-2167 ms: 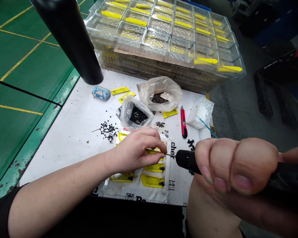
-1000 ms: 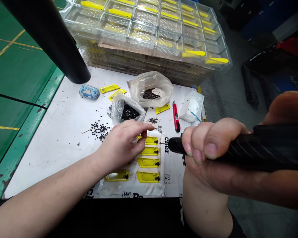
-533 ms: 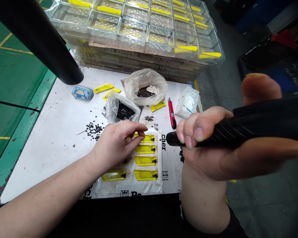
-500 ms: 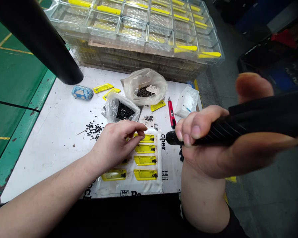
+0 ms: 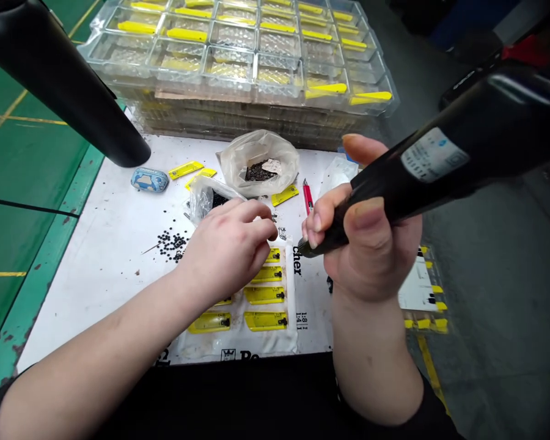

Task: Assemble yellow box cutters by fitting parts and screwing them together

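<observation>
My right hand point(image 5: 362, 238) grips a black electric screwdriver point(image 5: 435, 171), whose tip points down and left just above the white plastic sleeve point(image 5: 289, 287). On that sleeve lie several yellow plastic knife-like parts point(image 5: 264, 295) in rows, each with small black fittings. My left hand point(image 5: 229, 250) hovers over the top of these rows, fingertips bunched together. Anything small between those fingers is hidden. The hand is nearest to a clear bag of black small parts point(image 5: 208, 198), which it partly covers.
Stacked clear compartment trays point(image 5: 238, 55) hold yellow parts behind the white work sheet point(image 5: 105, 293). On the sheet are a bag of dark parts point(image 5: 256, 165), a red utility knife point(image 5: 307, 197), a blue tin point(image 5: 150, 180) and loose black pieces point(image 5: 170, 244). A black pole point(image 5: 59, 79) crosses the upper left.
My right hand has tilted the screwdriver, raising its rear end up and to the right. My left hand has lifted and moved toward the bag. The view has shifted slightly.
</observation>
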Motion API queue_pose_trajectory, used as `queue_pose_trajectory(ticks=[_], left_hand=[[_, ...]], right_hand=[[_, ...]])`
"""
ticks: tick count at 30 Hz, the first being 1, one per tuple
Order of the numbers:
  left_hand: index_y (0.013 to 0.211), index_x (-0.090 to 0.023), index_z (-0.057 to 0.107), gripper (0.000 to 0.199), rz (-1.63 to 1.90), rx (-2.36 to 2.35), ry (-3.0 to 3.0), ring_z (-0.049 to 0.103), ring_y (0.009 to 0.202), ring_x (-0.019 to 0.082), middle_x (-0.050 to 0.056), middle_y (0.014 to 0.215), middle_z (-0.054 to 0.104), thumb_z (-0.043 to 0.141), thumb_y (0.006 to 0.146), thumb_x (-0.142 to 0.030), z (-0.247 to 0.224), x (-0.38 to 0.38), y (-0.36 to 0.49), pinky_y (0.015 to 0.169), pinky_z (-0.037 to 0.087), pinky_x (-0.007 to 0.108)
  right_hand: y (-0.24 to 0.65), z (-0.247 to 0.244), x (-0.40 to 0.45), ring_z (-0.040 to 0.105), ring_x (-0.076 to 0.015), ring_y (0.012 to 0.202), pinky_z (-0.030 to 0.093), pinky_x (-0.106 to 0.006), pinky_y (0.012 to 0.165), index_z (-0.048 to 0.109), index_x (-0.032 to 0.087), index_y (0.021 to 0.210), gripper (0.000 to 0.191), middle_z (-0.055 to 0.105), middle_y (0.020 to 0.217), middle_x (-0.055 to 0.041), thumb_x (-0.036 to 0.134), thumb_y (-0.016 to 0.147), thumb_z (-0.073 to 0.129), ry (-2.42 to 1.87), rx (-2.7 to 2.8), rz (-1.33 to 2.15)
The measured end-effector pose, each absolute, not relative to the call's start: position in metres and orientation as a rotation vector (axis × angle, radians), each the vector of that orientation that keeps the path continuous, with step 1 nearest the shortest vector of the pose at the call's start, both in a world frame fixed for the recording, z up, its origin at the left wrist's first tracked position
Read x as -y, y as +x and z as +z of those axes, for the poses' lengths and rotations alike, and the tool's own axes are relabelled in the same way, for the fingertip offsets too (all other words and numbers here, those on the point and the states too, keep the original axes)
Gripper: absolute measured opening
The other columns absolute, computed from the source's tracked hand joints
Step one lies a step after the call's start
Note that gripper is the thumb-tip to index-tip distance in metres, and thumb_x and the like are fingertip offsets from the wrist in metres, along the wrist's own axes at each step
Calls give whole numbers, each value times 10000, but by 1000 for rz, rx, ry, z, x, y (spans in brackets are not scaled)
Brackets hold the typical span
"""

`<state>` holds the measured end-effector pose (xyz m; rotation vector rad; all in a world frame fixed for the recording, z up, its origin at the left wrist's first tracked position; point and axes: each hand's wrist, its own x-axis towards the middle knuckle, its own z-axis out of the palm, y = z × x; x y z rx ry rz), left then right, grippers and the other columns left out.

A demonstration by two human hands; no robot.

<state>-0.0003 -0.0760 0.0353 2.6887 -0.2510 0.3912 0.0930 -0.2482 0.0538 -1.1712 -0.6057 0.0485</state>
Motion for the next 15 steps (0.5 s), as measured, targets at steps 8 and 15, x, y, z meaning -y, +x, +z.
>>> queue_pose_trajectory(ticks=[8,15], left_hand=[[998,-225,833,143,284,304,2710,628,980,255,74,1109,764,809,977,-365,13,59,-5,874,500,410],[927,-241,848,157,150,426,2798,604,937,242,37,1010,770,728,1015,-291,8,59,-2,812,446,406]], right_hand=[[91,43,236,576,-159,497,474,-321,489,736,368,1336,552,642,645,73,635,871,867,-1155,654,95],[86,30,219,513,-154,432,398,-329,419,752,392,1316,570,624,622,80,625,820,909,-1093,704,88]])
